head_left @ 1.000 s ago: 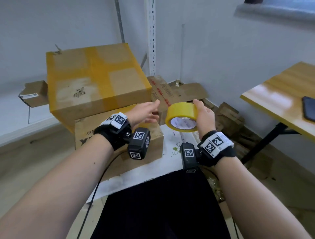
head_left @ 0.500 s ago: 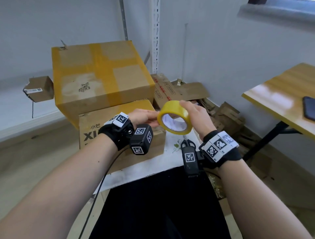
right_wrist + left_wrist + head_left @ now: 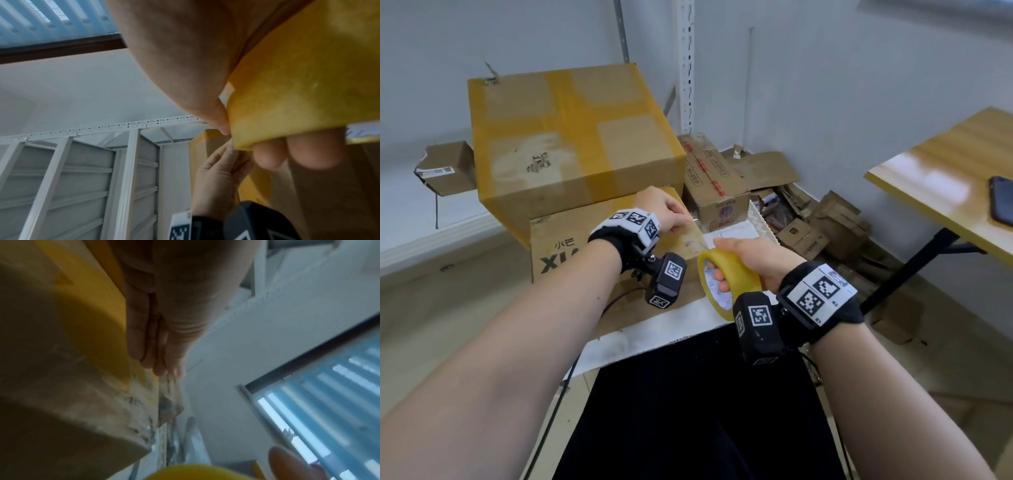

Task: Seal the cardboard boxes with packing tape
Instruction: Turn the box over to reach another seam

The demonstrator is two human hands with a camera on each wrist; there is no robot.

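A yellow packing tape roll (image 3: 736,287) sits in my right hand (image 3: 726,267), fingers through its core and thumb on top; the right wrist view shows the roll (image 3: 308,81) close up. My left hand (image 3: 681,219) pinches the free tape end over the far right corner of the lower printed cardboard box (image 3: 565,246). A short clear tape strip (image 3: 698,236) runs from it to the roll. In the left wrist view my fingertips (image 3: 156,360) hold the strip (image 3: 168,399) beside the box edge (image 3: 82,386). A bigger box (image 3: 571,137), crossed with yellow tape, rests on the lower one.
A small printed box (image 3: 715,185) and a heap of flattened cardboard (image 3: 818,226) lie behind my hands. A wooden table (image 3: 935,171) with a dark phone (image 3: 1001,198) stands at the right. A white sheet (image 3: 654,329) lies under the boxes. A little box (image 3: 445,168) sits far left.
The hands came apart: the left took the tape end and moved forward over the lower box, the right drew the roll down toward me, pulling out a strip.
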